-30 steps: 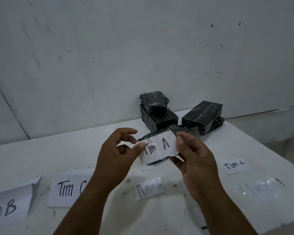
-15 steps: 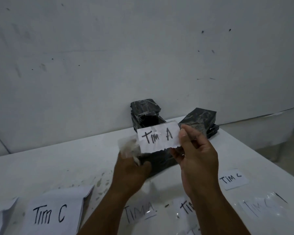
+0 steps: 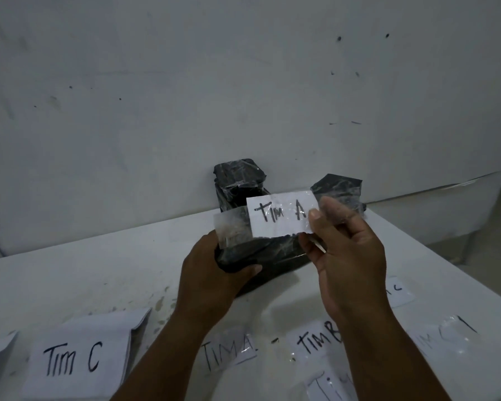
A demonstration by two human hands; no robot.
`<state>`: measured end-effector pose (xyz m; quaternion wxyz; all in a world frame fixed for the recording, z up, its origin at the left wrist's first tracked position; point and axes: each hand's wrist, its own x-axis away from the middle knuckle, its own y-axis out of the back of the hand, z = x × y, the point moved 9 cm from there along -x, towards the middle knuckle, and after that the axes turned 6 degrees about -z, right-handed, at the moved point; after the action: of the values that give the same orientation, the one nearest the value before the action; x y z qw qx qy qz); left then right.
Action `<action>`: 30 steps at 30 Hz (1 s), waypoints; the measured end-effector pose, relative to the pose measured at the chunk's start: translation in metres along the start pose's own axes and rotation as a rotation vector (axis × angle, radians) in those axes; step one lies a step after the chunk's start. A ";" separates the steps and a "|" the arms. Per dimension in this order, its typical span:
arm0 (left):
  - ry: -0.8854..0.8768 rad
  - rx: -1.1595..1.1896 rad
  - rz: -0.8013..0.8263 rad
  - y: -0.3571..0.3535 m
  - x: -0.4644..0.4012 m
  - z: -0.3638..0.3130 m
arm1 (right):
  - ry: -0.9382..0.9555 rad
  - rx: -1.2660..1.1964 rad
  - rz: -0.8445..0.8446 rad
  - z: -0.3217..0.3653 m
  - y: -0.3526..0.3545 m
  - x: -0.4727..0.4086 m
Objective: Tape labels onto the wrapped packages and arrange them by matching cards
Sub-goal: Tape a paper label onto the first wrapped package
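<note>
My right hand (image 3: 346, 256) pinches a white paper label reading "TIM A" (image 3: 281, 213) by its right end, holding it up in the air with clear tape (image 3: 233, 225) sticking out past its left edge. Just below it, my left hand (image 3: 211, 273) grips a black plastic-wrapped package (image 3: 269, 251) by its left end, a little above the white table (image 3: 84, 273). Two more groups of black wrapped packages stand at the back against the wall, one stack (image 3: 239, 180) in the middle and another (image 3: 342, 188) to its right, partly hidden by the label.
Paper cards and taped labels lie along the near table edge: a folded "TIM C" card (image 3: 75, 360), a "TIMA" label (image 3: 229, 351), a "TIMB" label (image 3: 315, 340), and more at the right (image 3: 443, 334). A plain white wall rises behind; the table's right edge drops to the floor.
My left hand let go of the label's left end, dropped down and took hold of a black package. My right hand kept the label up.
</note>
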<state>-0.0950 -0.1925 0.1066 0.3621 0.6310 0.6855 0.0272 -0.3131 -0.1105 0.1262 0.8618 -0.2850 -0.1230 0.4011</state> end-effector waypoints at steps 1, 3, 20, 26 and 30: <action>-0.011 0.048 0.000 0.012 0.009 -0.007 | 0.003 0.007 0.019 0.002 -0.001 0.004; -0.017 0.110 -0.003 0.032 0.028 -0.013 | 0.004 0.025 0.057 0.004 -0.004 0.013; 0.166 0.056 0.075 0.121 0.179 0.050 | -0.103 0.345 0.249 -0.052 0.006 0.159; 0.186 0.053 0.125 0.120 0.187 0.062 | -0.059 0.498 0.243 -0.058 0.008 0.174; 0.219 0.129 0.193 0.121 0.193 0.063 | -0.058 0.515 0.250 -0.060 0.008 0.175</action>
<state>0.0518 -0.0234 0.0304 0.2396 0.7092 0.6574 0.0864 -0.1785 0.0036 0.0701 0.8459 -0.0582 -0.0055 0.5301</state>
